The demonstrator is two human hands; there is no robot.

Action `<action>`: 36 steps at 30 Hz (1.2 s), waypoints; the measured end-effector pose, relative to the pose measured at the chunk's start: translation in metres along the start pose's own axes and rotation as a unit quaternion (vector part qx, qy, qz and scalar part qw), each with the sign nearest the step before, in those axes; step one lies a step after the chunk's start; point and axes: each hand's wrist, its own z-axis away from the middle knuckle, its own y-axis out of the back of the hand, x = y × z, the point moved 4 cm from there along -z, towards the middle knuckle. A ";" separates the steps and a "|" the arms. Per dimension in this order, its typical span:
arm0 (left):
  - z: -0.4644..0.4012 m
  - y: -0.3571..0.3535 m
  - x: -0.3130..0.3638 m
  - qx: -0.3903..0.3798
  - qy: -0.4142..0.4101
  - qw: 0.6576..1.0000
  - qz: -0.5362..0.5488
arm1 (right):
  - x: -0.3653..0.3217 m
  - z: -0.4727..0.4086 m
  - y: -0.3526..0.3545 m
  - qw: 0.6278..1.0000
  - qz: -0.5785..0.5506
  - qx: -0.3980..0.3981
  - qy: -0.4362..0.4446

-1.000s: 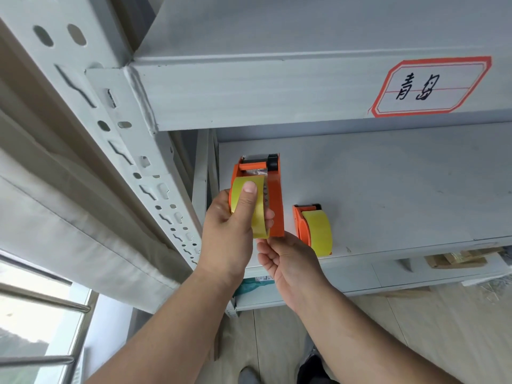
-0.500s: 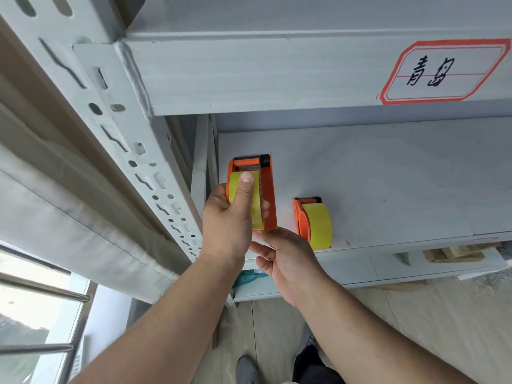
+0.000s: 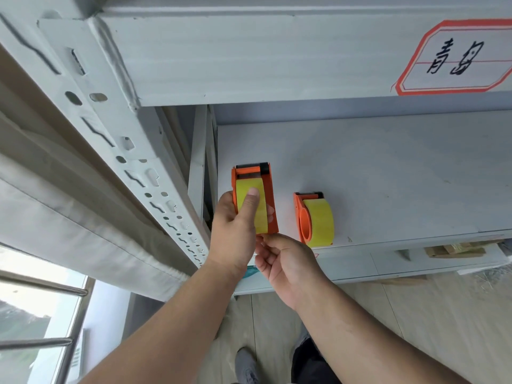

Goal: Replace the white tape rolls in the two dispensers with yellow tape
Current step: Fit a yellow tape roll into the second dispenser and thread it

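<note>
- The left hand is wrapped around the orange plastic hand-held tape dispenser, fingers behind its frame and the thumb pressed flat on the yellow tape roll seated in it.
- The right hand sits just under the dispenser's lower end, fingers half curled; its fingertips touch the bottom edge, but whether they pinch a tape end I cannot tell.
- Over the last second the dispenser has moved away from the person and down toward the grey shelf board, while the left hand's hold has stayed as it was; it looks about to be set down.
- A second orange dispenser with a yellow roll stands alone near the shelf's front edge, just right of the hands and touched by neither.
- No white roll is in sight, so both swaps appear done and the task near its end.
- A red-bordered paper label is stuck on the shelf beam above.
</note>
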 end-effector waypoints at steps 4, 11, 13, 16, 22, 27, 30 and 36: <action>-0.006 -0.002 -0.023 0.003 0.026 1.000 -0.002 | 0.010 -0.012 0.010 0.998 -0.035 0.037 -0.033; -0.028 -0.004 -0.066 0.015 0.081 0.997 -0.015 | 0.031 -0.052 0.026 0.990 -0.013 0.126 -0.069; -0.034 -0.004 -0.075 0.014 0.093 0.995 -0.022 | 0.033 -0.059 0.027 0.988 -0.008 0.134 -0.074; -0.041 -0.002 -0.085 0.019 0.101 0.994 -0.030 | 0.035 -0.067 0.028 0.987 -0.008 0.140 -0.081; -0.049 0.004 -0.096 0.043 0.109 0.991 -0.058 | 0.039 -0.075 0.027 0.983 0.015 0.154 -0.098; -0.056 0.011 -0.106 0.039 0.105 0.991 -0.070 | 0.043 -0.080 0.026 0.981 0.031 0.159 -0.108; -0.061 0.013 -0.111 0.039 0.105 0.991 -0.073 | 0.043 -0.083 0.025 0.980 0.039 0.161 -0.110; -0.066 0.017 -0.114 0.034 0.099 0.991 -0.086 | 0.044 -0.086 0.024 0.979 0.033 0.164 -0.113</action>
